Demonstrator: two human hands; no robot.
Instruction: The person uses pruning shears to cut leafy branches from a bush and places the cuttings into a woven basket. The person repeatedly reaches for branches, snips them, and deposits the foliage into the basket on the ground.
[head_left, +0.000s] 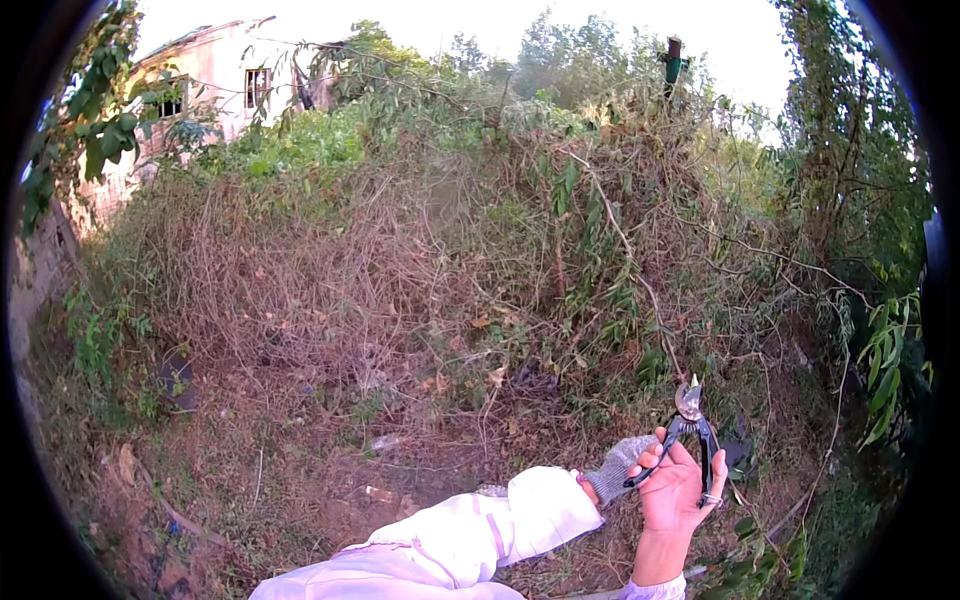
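Observation:
My bare right hand (671, 491) holds a pair of bypass pruning shears (688, 427), points up. Its dark handles are spread and the blades look parted. A ring is on one finger of this hand. Close behind and to the left is my left hand (630, 459) in a grey knit glove, its fingers largely hidden by the right hand and the shears. Whether it grips anything does not show. A long thin branch (626, 244) with drooping green leaves slants down from the brush to just behind the blade tips.
Dry tangled vines (315, 262) cover the bank ahead. Thin bare twigs (787, 259) cross at right, beside hanging leaves (886, 367). Leaf litter and scraps cover the ground (322, 480). A building (225, 97) stands at back left, and a post (673, 64) rises behind the brush.

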